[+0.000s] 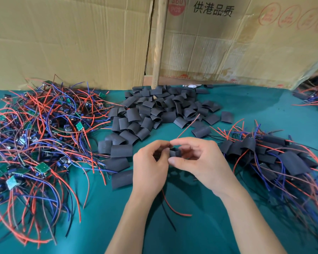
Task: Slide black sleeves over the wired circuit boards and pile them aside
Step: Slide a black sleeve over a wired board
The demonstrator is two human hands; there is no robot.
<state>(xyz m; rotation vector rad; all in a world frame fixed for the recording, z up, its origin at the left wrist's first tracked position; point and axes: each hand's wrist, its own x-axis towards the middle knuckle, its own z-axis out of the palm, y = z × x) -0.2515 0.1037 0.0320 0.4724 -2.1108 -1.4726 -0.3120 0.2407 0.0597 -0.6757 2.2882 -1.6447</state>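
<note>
- A black sleeve (175, 152) sits between both hands above the table (200, 231), its open end facing the camera.
- The right hand (196, 158) pinches it, thumb below and forefinger arched over the top, so the sleeve lies at the fingertips, not in the palm.
- The left hand (151, 167) meets it from the left, fingers curled in a closed grip at the sleeve's left edge (what they hold there is hidden).
- Red and black wires (170, 208) trail down from under the hands onto the green cloth.
- A heap of loose sleeves (154, 110) lies just beyond the hands.
- Bare wired circuit boards (40, 129) sprawl in a tangle at the left.
- Sleeved boards (275, 156) are piled at the right, near the right hand.
- Cardboard sheets (81, 39) stand behind the table.
</note>
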